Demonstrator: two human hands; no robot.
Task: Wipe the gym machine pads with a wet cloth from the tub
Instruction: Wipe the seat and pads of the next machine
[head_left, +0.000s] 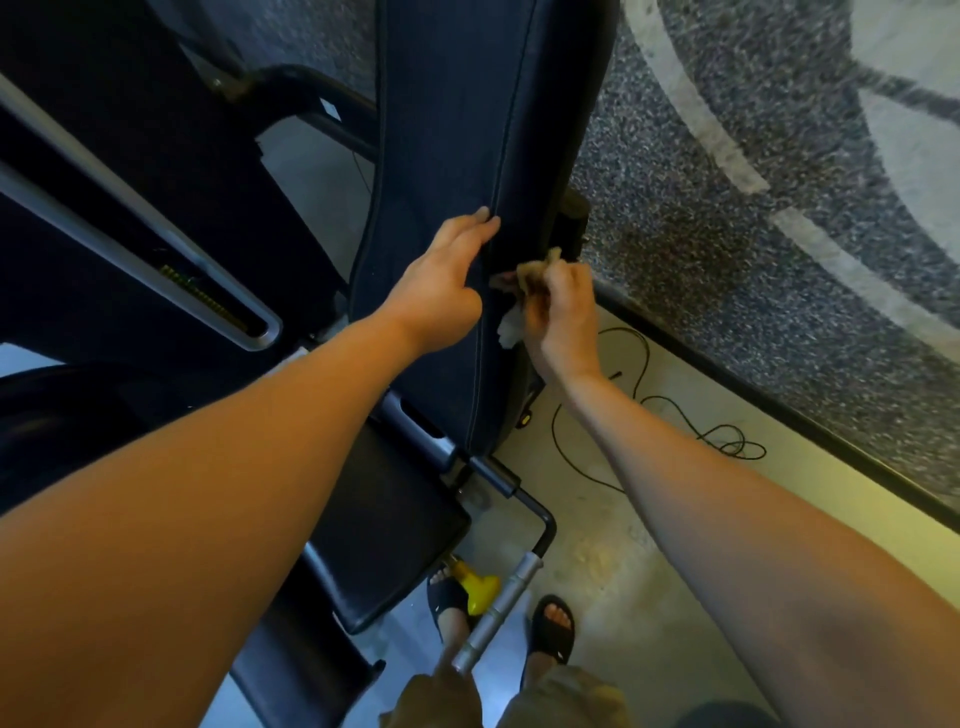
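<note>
A tall dark back pad (447, 130) with light stitching stands upright in the middle of the view. My left hand (441, 280) lies flat against its front, fingers straight and reaching to the right seam. My right hand (558, 312) grips a crumpled beige cloth (524, 283) and holds it against the pad's right side edge. Below the back pad lies the dark seat pad (384, 525). No tub is in view.
The machine's dark frame with silver rails (156, 249) fills the left. A silver handle bar (498, 608) and a yellow knob (475, 584) sit low by my sandalled feet. A black cable (675, 410) lies coiled on the pale floor. A speckled wall (727, 234) rises on the right.
</note>
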